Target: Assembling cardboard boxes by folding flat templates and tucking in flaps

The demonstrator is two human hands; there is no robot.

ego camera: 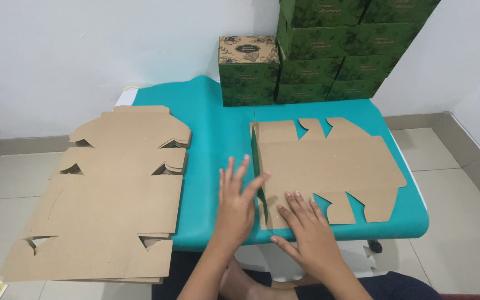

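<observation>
You work in bright, even, soft light that seems to come from overhead. Your hands throw only faint, short shadows onto the flat cardboard sheet point(329, 166) and the teal worktop point(218, 139). You get no harsh glare; the white wall point(84, 55) stays evenly lit. Your view is sharp in the middle, with slight softness and mild wide-angle bending toward the edges.

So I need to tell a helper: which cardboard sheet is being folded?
On the teal table cover, find the single flat brown box blank lying right of centre. Unlike the stacked blanks at left, both hands press it, and its left flap stands up, showing green.
</observation>
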